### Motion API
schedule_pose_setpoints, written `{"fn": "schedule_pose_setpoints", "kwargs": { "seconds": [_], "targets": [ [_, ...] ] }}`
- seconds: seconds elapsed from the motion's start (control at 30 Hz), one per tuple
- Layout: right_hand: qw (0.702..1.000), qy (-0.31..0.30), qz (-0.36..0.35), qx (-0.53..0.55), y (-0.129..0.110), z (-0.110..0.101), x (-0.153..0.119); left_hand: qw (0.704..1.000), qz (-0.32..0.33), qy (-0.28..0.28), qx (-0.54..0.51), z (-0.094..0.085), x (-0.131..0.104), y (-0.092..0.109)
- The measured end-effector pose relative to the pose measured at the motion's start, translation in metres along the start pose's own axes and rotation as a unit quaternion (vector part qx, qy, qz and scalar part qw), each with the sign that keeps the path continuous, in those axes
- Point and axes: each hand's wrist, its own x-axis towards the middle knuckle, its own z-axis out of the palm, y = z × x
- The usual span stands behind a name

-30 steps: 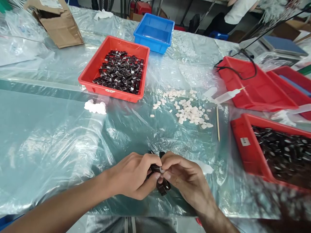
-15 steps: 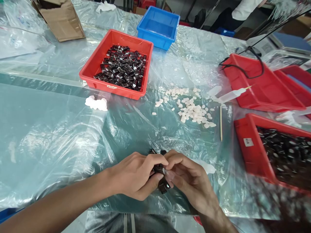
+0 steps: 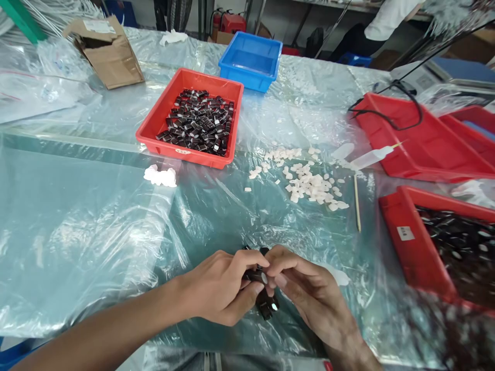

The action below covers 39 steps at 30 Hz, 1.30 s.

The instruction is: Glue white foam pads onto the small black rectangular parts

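Observation:
Between thumb and forefinger, my left hand (image 3: 228,288) holds a small dark cylindrical piece (image 3: 255,276) with a pale end facing right. My right hand (image 3: 305,288) is right beside that end, its thumb and fingers drawn together; whether something tiny is pinched there I cannot make out. More dark pieces (image 3: 266,306) lie on the plastic sheet just under the hands, partly hidden by them. Beyond the hands, a loose spread of small white pads (image 3: 315,186) lies on the sheet.
A red tray (image 3: 178,150) of dark pieces stands ahead, with a blue bin (image 3: 249,77) behind it. At right are another red bin (image 3: 417,257) of dark pieces, a wooden stick (image 3: 357,203), a needle-tipped bottle (image 3: 371,157) and a red tray (image 3: 402,139). Crumpled white tissue (image 3: 160,176) lies left.
The view has tilted up slightly, so the table things sit lower in the picture. My right fingertips have come slightly away from the held piece's end, which now shows more plainly.

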Motion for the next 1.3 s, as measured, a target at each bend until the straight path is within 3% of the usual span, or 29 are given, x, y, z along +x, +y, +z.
{"fn": "schedule_pose_setpoints", "kwargs": {
  "seconds": [0.1,0.27,0.37,0.57,0.87,1.0,1.13,1.3],
  "targets": [
    [1.0,0.013,-0.008,-0.002,-0.002,0.001,0.003,0.999,-0.017,0.036,-0.003,0.003,-0.003,-0.001],
    [0.997,0.027,-0.052,-0.052,-0.005,0.001,0.005,0.998,0.006,0.05,-0.027,0.013,-0.006,-0.012],
    [0.996,0.032,-0.044,-0.068,-0.005,0.0,0.004,0.998,0.006,0.056,-0.037,0.016,-0.007,-0.015],
    [0.998,0.014,-0.012,-0.065,-0.004,-0.004,0.005,0.998,-0.007,-0.008,-0.06,0.011,-0.004,-0.013],
    [0.997,-0.006,0.058,-0.048,0.006,-0.006,0.002,0.997,-0.045,-0.034,-0.048,0.009,-0.009,-0.013],
    [0.994,-0.047,0.091,0.048,0.012,-0.002,0.006,0.996,-0.035,-0.044,-0.075,0.007,-0.008,-0.013],
    [0.966,-0.103,0.145,0.189,0.017,0.002,0.011,0.992,-0.013,-0.055,-0.111,0.001,-0.001,-0.01],
    [0.937,-0.121,0.179,0.274,0.016,0.007,0.015,0.99,0.01,-0.038,-0.132,0.009,-0.007,-0.019]
  ]
}}
